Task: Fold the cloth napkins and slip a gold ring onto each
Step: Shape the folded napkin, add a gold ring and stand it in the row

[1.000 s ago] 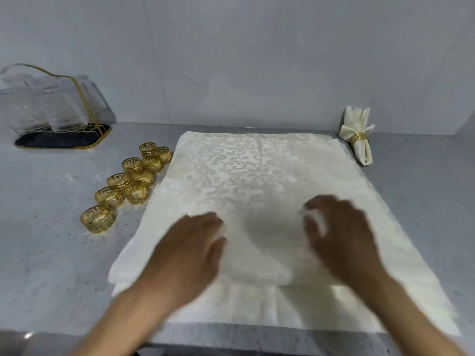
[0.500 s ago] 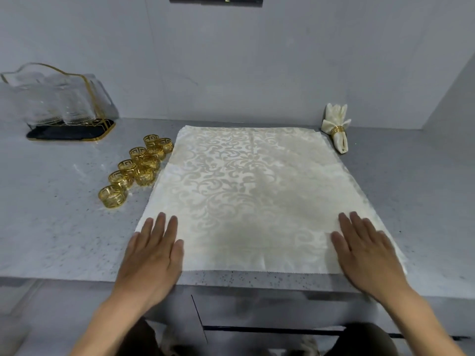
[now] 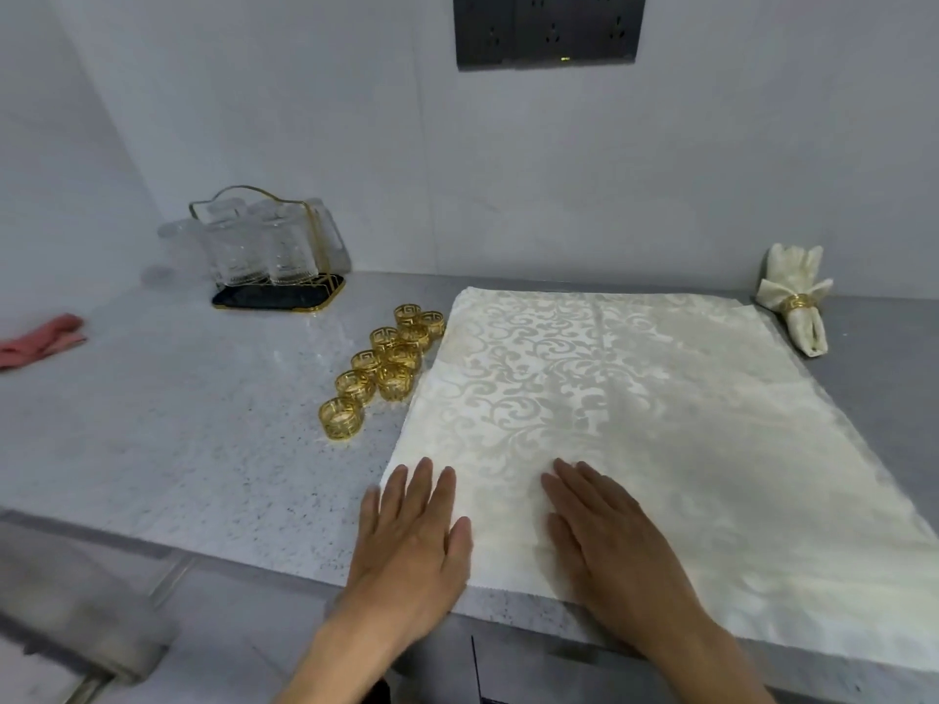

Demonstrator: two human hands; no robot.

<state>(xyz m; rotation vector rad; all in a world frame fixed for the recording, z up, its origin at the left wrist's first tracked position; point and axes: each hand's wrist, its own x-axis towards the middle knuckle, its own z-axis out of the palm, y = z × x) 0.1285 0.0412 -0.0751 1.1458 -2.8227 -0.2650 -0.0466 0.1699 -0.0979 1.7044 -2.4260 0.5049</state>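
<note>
A cream damask napkin (image 3: 635, 398) lies spread flat on the speckled grey counter (image 3: 178, 424). My left hand (image 3: 411, 541) presses flat on its near left corner, fingers straight. My right hand (image 3: 609, 546) lies flat on the napkin's near edge, just right of the left hand. Several gold rings (image 3: 386, 368) stand clustered beside the napkin's left edge. At the far right rests a folded napkin (image 3: 797, 302) with a gold ring around it.
A gold-rimmed rack of clear glasses (image 3: 269, 256) stands on a dark tray at the back left. A pink cloth (image 3: 40, 340) lies at the far left. A dark socket panel (image 3: 549, 27) is on the wall. The counter's front edge runs under my wrists.
My right hand slid left along the napkin's near edge, from the right corner to beside my left hand. The view swung left.
</note>
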